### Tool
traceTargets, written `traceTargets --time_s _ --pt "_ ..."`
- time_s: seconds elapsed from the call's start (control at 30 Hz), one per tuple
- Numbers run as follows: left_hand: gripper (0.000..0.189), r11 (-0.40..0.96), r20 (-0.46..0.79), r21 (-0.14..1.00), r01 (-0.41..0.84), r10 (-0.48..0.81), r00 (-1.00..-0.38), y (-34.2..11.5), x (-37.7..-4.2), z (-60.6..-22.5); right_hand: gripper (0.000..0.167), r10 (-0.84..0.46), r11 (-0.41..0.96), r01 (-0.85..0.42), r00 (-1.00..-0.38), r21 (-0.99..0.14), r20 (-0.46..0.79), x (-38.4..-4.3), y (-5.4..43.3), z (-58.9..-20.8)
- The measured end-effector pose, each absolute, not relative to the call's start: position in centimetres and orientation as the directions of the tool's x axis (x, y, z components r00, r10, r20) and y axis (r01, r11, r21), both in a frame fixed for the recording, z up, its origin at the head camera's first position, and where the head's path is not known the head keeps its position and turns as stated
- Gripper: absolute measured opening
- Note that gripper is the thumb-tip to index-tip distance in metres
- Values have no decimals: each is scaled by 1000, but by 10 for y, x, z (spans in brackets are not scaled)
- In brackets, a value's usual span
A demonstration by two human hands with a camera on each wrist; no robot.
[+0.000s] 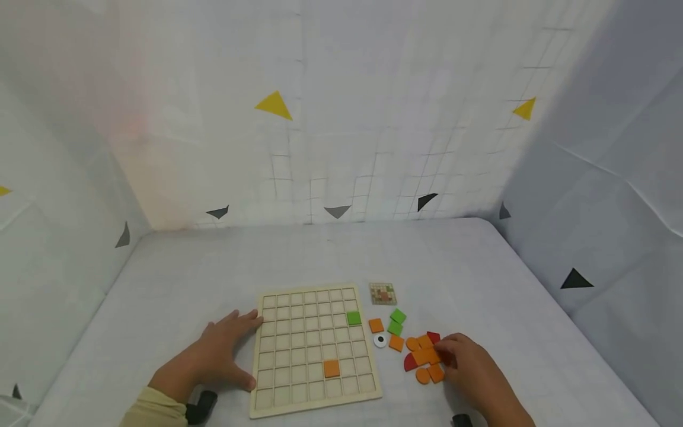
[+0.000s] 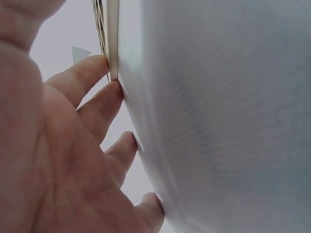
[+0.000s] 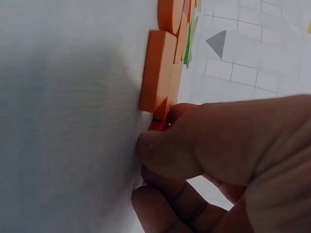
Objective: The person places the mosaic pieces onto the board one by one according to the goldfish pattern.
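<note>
My left hand (image 1: pixel 226 350) lies spread at the left edge of a pale wooden grid board (image 1: pixel 297 344), fingertips and thumb against its rim. In the left wrist view two fingertips rest at the board's edge (image 2: pixel 113 43). One green square tile (image 1: pixel 354 318) and one orange square tile (image 1: pixel 331 368) sit in the board's cells. To the right of the board, my right hand (image 1: pixel 472 367) pinches a red tile (image 3: pixel 158 125) between thumb and fingers, at the edge of a cluster of orange tiles (image 1: pixel 421 357). Most of that red tile is hidden by the fingers.
Two green tiles (image 1: pixel 395 328), loose orange squares (image 1: pixel 376 325) and a white disc with a black dot (image 1: pixel 380 340) lie between board and cluster. A small pattern card (image 1: pixel 383 293) lies beyond them. Other red pieces (image 1: pixel 410 362) border the orange tiles.
</note>
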State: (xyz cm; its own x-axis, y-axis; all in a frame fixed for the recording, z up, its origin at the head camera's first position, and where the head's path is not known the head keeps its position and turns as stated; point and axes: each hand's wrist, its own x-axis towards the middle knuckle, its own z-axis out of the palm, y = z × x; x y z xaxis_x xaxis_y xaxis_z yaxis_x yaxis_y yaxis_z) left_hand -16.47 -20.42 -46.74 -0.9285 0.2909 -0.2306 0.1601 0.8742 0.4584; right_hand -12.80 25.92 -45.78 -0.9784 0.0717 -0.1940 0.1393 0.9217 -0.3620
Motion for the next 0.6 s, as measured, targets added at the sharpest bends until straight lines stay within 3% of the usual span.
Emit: traceTargets --time_s 0.6 --pt "131 885 -236 439 152 277 -931 -203 -168 -471 30 95 895 196 -961 -401 -258 -133 266 -457"
